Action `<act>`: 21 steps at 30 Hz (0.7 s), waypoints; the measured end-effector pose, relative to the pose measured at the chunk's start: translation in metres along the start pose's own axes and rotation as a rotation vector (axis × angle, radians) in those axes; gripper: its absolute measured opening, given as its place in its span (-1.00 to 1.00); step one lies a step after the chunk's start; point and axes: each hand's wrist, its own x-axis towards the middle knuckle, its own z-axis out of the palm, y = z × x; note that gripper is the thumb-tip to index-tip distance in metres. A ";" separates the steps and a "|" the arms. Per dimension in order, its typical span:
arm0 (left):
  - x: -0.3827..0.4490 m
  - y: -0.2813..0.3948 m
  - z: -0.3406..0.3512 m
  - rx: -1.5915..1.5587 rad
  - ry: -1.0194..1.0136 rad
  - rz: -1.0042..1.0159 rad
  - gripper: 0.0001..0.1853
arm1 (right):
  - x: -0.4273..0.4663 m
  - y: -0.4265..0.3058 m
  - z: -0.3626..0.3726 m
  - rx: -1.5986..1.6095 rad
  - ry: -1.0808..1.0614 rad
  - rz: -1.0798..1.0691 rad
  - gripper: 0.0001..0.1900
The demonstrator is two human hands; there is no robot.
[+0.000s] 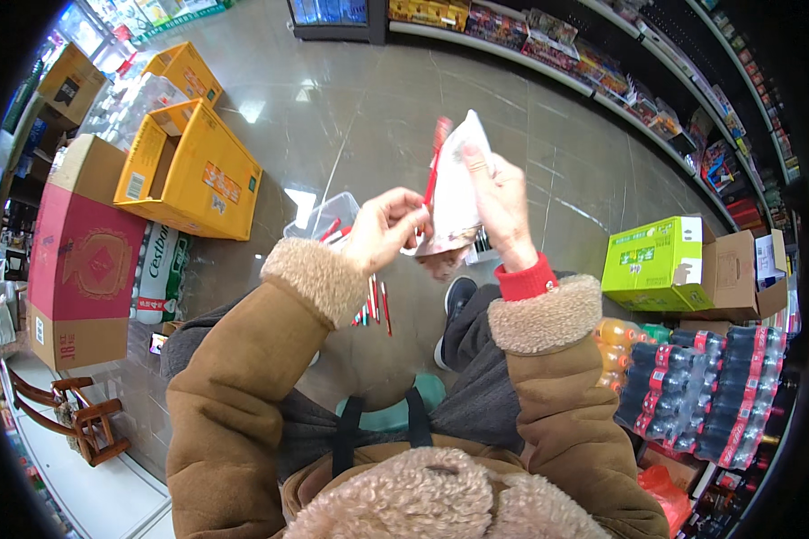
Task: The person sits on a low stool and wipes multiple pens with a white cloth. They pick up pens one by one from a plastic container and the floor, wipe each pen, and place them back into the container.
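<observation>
My left hand (390, 226) pinches a slim red stick (435, 165), which looks like a pen, near its lower end. In my right hand (503, 202) is a soft white pouch or cloth (457, 185), with the thumb pressed on its face. The red stick stands upright along the pouch's left edge. The pouch's lower end is blurred and brownish, so I cannot tell what it is. Behind my left wrist, partly hidden, a clear plastic bin (342, 203) holds red and white items. Several red and teal pens (381, 306) lie on the floor below my hands.
Yellow cartons (195, 172), a pink and brown box (87, 256) and packed water bottles (158, 266) stand left. A green carton (654, 263) and shrink-wrapped dark bottles (674, 384) stand right. Stocked shelves (580, 81) curve along the far right. A small wooden chair (84, 418) is lower left.
</observation>
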 end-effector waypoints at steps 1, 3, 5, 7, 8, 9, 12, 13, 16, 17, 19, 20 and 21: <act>-0.010 0.011 0.004 0.019 -0.040 0.001 -0.85 | -0.001 -0.001 0.007 0.137 -0.042 0.052 -0.57; -0.030 0.028 0.005 0.009 -0.054 -0.079 -0.87 | -0.004 -0.005 0.019 0.334 -0.184 0.140 -0.64; -0.046 0.038 0.005 0.037 -0.008 -0.131 -0.90 | -0.009 -0.010 0.028 0.492 -0.332 0.201 -0.66; -0.062 0.045 0.003 -0.081 -0.044 -0.146 -0.87 | -0.013 -0.016 0.038 0.501 -0.318 0.219 -0.66; -0.068 0.047 0.002 -0.142 -0.063 -0.153 -0.85 | -0.015 -0.019 0.040 0.515 -0.331 0.222 -0.66; -0.072 0.049 0.003 -0.209 -0.074 -0.178 -0.82 | -0.016 -0.021 0.041 0.522 -0.343 0.226 -0.66; -0.078 0.049 0.004 -0.418 -0.090 -0.226 -0.75 | -0.018 -0.025 0.045 0.572 -0.328 0.218 -0.64; -0.078 0.049 0.004 -0.475 -0.096 -0.230 -0.75 | -0.019 -0.025 0.046 0.584 -0.314 0.216 -0.63; -0.076 0.045 0.002 -0.383 0.039 -0.211 -0.81 | -0.022 -0.024 0.050 0.539 -0.237 0.181 -0.63; -0.075 0.043 0.002 -0.343 0.097 -0.203 -0.82 | -0.023 -0.022 0.053 0.487 -0.193 0.195 -0.64; -0.074 0.039 0.001 -0.214 0.175 -0.181 -0.82 | -0.028 -0.020 0.056 0.478 -0.177 0.170 -0.66; -0.073 0.037 0.002 -0.157 0.230 -0.196 -0.81 | -0.030 -0.019 0.059 0.472 -0.172 0.167 -0.65; -0.071 0.035 0.002 -0.164 0.242 -0.131 -0.82 | -0.032 -0.018 0.061 0.480 -0.176 0.154 -0.65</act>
